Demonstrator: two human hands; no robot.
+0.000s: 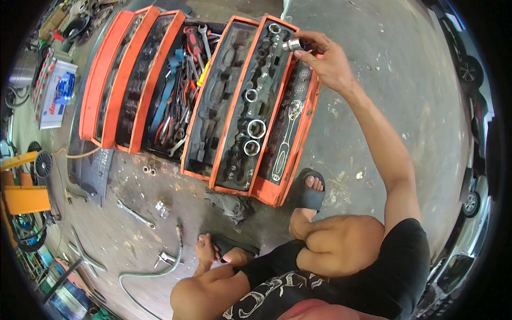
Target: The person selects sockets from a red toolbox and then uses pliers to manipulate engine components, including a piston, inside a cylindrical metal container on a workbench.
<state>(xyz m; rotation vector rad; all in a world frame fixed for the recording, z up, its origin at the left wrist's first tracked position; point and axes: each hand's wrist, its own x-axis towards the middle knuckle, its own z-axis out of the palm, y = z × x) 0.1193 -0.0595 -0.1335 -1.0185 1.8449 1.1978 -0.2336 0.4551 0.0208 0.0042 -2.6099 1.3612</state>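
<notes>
Above the far right end of the orange cantilever toolbox, my right hand is closed on a shiny chrome socket. Thumb and fingers pinch it over the tray with black moulded slots. Ring-shaped sockets sit upright in that tray, among them a large socket and a smaller one near the far end. Beside my left foot, low in the view, my left hand has its fingers curled; what they hold, if anything, is hidden.
Wrenches, pliers and screwdrivers fill the toolbox's middle. On the floor lie a combination wrench, a dark rag, an air hose with a metal fitting, and a cross-shaped lug wrench. A white-and-blue box stands left; parked cars line the right.
</notes>
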